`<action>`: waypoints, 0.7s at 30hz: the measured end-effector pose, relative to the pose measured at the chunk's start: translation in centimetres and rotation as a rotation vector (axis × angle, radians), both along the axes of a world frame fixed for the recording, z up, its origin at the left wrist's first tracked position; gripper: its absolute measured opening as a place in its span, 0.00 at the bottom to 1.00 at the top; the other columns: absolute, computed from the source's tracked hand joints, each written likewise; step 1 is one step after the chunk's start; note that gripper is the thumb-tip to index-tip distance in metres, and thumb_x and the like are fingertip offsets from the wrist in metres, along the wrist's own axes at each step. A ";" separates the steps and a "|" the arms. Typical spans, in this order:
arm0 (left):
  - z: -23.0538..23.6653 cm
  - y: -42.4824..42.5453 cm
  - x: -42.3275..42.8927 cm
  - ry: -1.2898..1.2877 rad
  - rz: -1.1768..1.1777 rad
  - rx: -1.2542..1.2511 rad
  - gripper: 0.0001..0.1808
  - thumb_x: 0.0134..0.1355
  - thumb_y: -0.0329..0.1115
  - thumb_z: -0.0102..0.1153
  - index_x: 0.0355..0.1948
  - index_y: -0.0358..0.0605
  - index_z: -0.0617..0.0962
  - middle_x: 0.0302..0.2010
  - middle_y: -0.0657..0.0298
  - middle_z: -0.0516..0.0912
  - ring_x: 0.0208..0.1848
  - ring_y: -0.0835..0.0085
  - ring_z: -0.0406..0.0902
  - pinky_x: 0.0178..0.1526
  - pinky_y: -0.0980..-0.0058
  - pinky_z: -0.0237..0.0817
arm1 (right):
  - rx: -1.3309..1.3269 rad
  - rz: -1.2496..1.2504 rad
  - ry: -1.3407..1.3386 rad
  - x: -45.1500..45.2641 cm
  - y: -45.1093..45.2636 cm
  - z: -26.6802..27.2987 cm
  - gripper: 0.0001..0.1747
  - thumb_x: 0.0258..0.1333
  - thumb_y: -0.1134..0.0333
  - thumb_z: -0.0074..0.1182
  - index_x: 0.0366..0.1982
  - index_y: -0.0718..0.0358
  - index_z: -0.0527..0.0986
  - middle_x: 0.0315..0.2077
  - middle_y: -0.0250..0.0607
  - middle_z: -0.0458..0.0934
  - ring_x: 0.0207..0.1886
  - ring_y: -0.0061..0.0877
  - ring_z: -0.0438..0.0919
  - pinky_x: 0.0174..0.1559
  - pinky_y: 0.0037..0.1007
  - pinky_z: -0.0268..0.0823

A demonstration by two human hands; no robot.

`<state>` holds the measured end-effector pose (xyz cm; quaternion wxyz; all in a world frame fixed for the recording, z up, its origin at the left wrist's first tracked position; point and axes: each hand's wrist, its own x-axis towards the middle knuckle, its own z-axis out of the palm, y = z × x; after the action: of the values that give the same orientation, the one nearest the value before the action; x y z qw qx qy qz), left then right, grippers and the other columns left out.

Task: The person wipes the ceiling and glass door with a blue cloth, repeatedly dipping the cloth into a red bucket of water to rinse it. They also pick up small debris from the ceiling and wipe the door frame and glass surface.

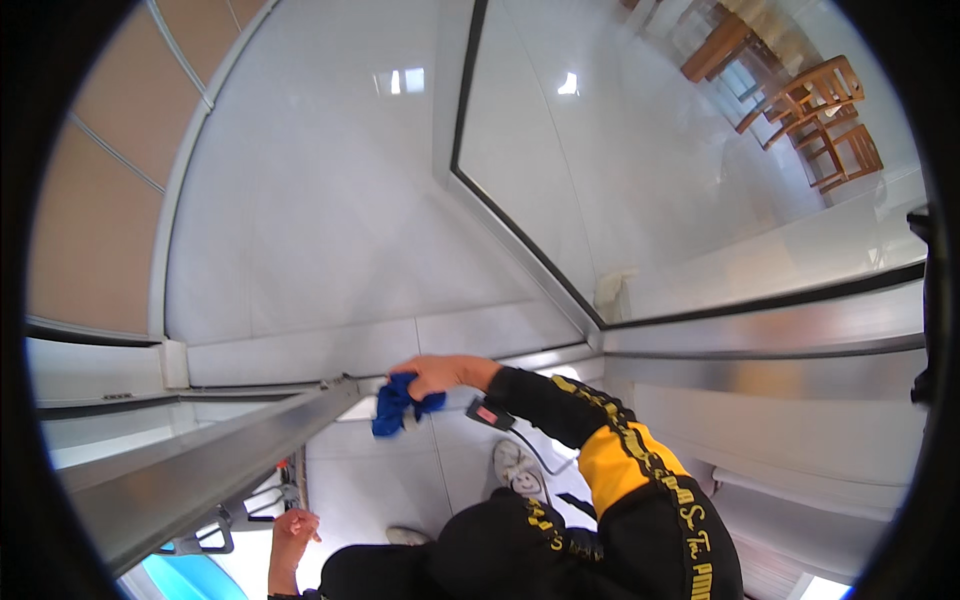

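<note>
A crumpled blue cloth [390,409] is gripped in my right hand [435,375]. It is at the end of a metal door frame bar [300,416], over the threshold, and part of its lower edge looks blurred. My left hand [295,529] is low on the left, fingers curled, with nothing visible in it. Beside that hand a dark door handle [214,534] sticks out below the bar. A small black device [489,414] with a cable hangs by my right forearm.
A glass panel in a metal frame [525,251] stands ahead on the right. Wooden chairs [817,97] show at the upper right. Beige panels [112,187] line the left side. My shoe [517,469] is on the pale tiled floor [375,465]. Something bright blue [191,577] lies at the lower left.
</note>
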<state>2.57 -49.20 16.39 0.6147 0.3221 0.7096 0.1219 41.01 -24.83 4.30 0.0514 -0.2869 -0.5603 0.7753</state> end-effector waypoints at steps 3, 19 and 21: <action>0.4 1.8 -0.3 0.155 -0.560 0.025 0.26 0.56 0.30 0.67 0.56 0.48 0.75 0.42 0.61 0.82 0.47 0.68 0.79 0.53 0.71 0.70 | 0.644 0.173 -0.249 2.5 0.3 2.5 0.24 0.40 0.67 0.52 0.46 0.61 0.76 0.35 0.50 0.81 0.40 0.47 0.77 0.44 0.38 0.69; 13.4 7.6 -2.5 0.038 -0.574 -0.263 0.31 0.67 0.38 0.57 0.69 0.51 0.64 0.66 0.56 0.69 0.67 0.59 0.67 0.66 0.65 0.61 | -0.260 -0.536 0.366 5.3 9.5 23.1 0.13 0.56 0.58 0.61 0.38 0.57 0.74 0.32 0.27 0.73 0.37 0.15 0.72 0.42 0.21 0.68; 16.3 7.4 -1.5 -0.085 -0.487 -0.233 0.31 0.67 0.38 0.57 0.69 0.51 0.64 0.65 0.57 0.71 0.63 0.60 0.71 0.64 0.66 0.63 | -0.111 -0.557 0.290 6.0 10.0 27.9 0.12 0.54 0.61 0.61 0.37 0.58 0.74 0.30 0.27 0.72 0.36 0.15 0.71 0.41 0.21 0.66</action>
<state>1.11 -41.80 32.73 0.6880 0.4051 0.5940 -0.0986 46.98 -14.83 32.24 0.3253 -0.3180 -0.4041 0.7936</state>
